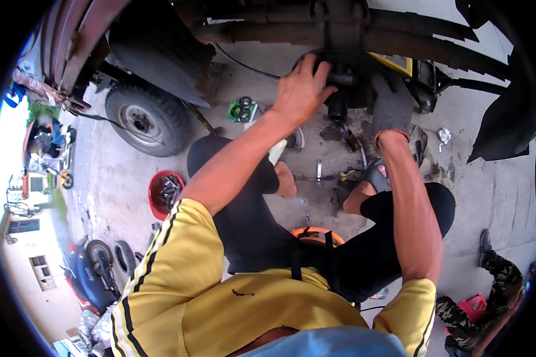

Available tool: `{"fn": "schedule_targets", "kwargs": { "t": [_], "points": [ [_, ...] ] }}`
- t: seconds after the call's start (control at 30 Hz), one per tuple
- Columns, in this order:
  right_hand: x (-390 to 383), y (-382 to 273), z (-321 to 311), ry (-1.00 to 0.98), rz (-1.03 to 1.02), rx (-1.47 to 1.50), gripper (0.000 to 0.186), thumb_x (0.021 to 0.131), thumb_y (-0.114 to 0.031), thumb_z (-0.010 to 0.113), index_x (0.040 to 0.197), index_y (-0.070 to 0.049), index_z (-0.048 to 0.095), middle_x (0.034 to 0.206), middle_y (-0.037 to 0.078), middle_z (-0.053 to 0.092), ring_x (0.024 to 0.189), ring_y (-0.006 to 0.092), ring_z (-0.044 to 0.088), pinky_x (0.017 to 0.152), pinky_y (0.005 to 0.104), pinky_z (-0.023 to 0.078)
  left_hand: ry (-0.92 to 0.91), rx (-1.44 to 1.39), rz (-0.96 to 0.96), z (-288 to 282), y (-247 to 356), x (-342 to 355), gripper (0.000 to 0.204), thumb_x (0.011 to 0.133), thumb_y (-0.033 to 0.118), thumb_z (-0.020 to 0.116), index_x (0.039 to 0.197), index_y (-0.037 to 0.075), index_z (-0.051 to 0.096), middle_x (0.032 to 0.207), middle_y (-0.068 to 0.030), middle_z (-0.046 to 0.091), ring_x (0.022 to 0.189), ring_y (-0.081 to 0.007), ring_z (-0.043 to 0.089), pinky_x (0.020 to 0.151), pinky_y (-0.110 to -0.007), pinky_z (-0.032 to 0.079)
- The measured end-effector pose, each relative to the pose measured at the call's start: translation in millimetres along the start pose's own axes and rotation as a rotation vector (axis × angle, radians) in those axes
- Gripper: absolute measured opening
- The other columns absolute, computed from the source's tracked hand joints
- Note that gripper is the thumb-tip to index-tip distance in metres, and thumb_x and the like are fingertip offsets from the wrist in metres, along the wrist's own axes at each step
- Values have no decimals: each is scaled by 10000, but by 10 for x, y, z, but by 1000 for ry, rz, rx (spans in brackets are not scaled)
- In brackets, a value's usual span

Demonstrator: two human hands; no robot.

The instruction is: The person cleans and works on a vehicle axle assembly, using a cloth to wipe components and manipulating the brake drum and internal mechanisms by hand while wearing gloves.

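Note:
Beneath the leaf springs of a vehicle sits a dark, greasy round wheel-hub assembly (354, 80), with a short black cylinder (337, 110) below its middle. My bare left hand (304, 89) grips its left side, fingers bent over the edge and thumb toward the centre. On the opposite side, my right hand (392, 104) in a dark grey glove presses against the assembly. Its fingertips blend into the dark metal, but they look curled round the edge. Rusty leaf springs (262, 30) run across just above both hands.
A yellow-framed jack (399, 62) stands right of the hub. Tools (351, 172) lie between my feet. Left are a green package with black rings (242, 110), a red bowl of metal parts (167, 193) and a wheel (146, 119). Someone in camouflage trousers (500, 285) sits at lower right.

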State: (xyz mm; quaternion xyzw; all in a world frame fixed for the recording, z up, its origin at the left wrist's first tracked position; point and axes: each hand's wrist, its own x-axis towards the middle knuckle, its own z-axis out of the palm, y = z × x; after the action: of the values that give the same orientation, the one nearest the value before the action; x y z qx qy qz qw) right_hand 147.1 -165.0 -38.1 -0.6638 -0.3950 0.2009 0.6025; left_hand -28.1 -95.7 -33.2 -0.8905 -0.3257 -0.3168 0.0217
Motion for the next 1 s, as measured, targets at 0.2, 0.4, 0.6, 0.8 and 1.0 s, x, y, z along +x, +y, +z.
{"fn": "schedule_targets", "kwargs": {
  "t": [0.2, 0.4, 0.6, 0.8, 1.0],
  "points": [
    [55, 278, 116, -225, 231, -41, 389, 851, -274, 619, 1103, 18, 665, 1006, 236, 682, 958, 370, 645, 837, 392, 478, -24, -15, -3, 84, 3, 51, 404, 715, 137, 774, 1044, 44, 557, 993, -126, 590, 921, -347, 619, 703, -440, 532],
    [-40, 212, 130, -230, 177, -116, 342, 842, -286, 625, 1004, 10, 680, 869, 204, 686, 852, 378, 645, 763, 415, 482, -46, -44, 90, 35, -93, 93, 368, 700, 89, 765, 996, 50, 549, 935, -122, 602, 896, -348, 610, 705, -441, 518],
    [-72, 142, 66, -264, 144, -137, 349, 812, -293, 620, 990, 2, 675, 889, 213, 676, 859, 409, 628, 752, 438, 479, -47, -23, 158, -45, -124, 110, 300, 764, 193, 744, 977, 36, 600, 945, -127, 613, 897, -334, 616, 743, -430, 511],
    [-50, 186, 87, -275, 3, -225, 379, 808, -316, 575, 986, 4, 673, 910, 233, 664, 876, 412, 625, 761, 448, 475, -100, -258, -178, -188, -325, 542, 456, 905, 386, 604, 1127, -9, 655, 1169, -200, 642, 1105, -342, 598, 960, -389, 444],
    [-13, 189, 71, -306, 1, -191, 383, 806, -303, 572, 1004, 11, 666, 918, 244, 661, 888, 405, 629, 775, 443, 480, -561, -430, -426, -1, -338, 960, 578, 913, 486, 566, 1227, 5, 631, 1256, -188, 623, 1189, -287, 569, 1030, -318, 379]
  ]
}}
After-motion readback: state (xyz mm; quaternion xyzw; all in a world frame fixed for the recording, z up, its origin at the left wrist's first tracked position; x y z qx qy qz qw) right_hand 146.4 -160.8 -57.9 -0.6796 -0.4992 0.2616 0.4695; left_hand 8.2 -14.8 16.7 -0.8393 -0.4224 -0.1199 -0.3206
